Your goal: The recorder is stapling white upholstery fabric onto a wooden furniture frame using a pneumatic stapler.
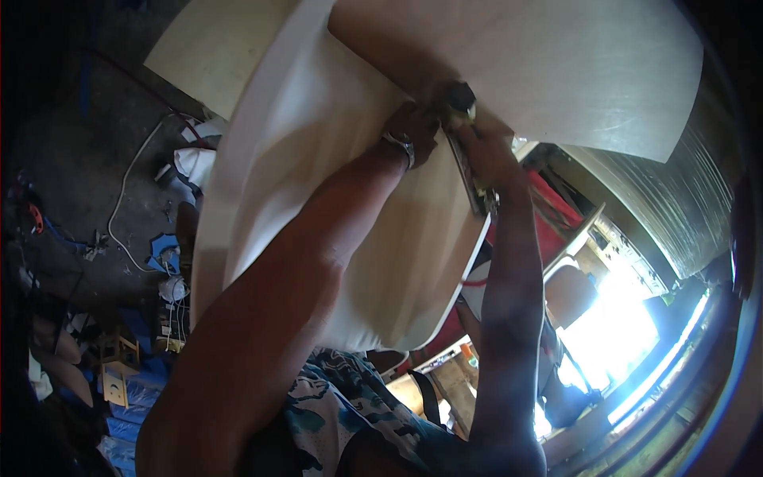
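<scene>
A large cream padded piece point(381, 262) with a curved, pale rim lies before me. My right hand point(486, 155) is closed around a hand tool point(458, 97) with a black rounded head and a yellowish part; its exact kind is unclear. A narrow dark bar point(462, 165) runs from beside that hand down along the piece's right edge. Close on the tool's left is my left hand point(412, 123), its wrist wearing a metal-banded watch point(400, 145). Shadow hides the left fingers, so their grip cannot be made out. Both hands are at the lower edge of a broad pale panel point(556, 71).
Another pale panel point(211, 52) stands at upper left. A light cord point(119, 191) trails over the dark floor, near blue items point(164, 253) and a small wooden frame point(118, 381). Clear plastic wrap point(668, 199) covers something at right. Bright light enters at lower right.
</scene>
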Tool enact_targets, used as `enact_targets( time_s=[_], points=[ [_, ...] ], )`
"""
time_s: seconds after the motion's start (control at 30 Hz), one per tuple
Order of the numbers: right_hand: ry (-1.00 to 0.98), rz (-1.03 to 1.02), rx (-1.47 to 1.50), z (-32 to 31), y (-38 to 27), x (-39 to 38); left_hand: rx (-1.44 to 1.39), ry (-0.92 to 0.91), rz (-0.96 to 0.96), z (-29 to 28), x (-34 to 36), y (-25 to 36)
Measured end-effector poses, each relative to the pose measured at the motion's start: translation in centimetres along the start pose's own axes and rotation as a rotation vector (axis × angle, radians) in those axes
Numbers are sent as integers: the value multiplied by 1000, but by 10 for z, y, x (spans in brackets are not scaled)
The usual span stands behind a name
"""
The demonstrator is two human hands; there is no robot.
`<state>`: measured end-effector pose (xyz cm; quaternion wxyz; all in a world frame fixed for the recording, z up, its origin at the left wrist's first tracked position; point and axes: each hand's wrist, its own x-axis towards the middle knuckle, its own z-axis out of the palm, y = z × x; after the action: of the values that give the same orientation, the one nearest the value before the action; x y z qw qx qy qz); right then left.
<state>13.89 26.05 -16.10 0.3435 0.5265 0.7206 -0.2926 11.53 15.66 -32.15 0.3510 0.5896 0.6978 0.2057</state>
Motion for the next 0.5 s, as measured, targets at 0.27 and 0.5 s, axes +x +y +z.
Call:
enact_targets(
  time_s=[0.27,0.5],
  points=[
    [-16,-47,924,-9,49,-82,77,-164,12,-21,3,-15],
    [-240,-144,1491,15,49,-67,532,-318,-82,-220,-35,-66]
  ],
)
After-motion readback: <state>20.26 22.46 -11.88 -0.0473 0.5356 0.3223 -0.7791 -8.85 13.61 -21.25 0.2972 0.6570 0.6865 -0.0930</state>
